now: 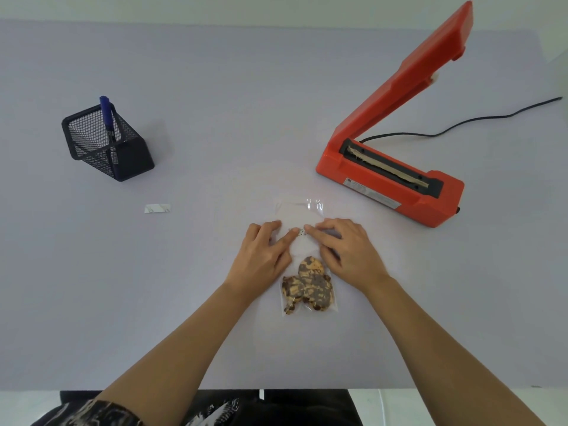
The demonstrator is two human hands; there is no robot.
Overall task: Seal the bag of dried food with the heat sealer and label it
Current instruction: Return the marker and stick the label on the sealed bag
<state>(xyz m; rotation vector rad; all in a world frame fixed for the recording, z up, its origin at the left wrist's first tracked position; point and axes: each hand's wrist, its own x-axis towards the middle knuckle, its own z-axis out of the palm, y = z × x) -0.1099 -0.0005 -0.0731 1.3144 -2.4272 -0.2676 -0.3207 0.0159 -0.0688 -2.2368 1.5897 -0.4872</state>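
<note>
Now pressing label (299, 232) onto cookie bag (307, 290), left hand (264, 252) and right hand (349, 249) fingers flat; might wrinkle from sliding.

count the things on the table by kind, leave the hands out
orange plastic heat sealer: 1
clear plastic bag of dried food: 1
small white label on the bag: 1
black mesh pen holder: 1
blue marker pen: 1
white paper strip: 1
total: 6

On the pale table (215, 87), a black cup (107, 146) is set far left, a food bag (307, 287) near, a red sealer (390, 179) right.
</note>
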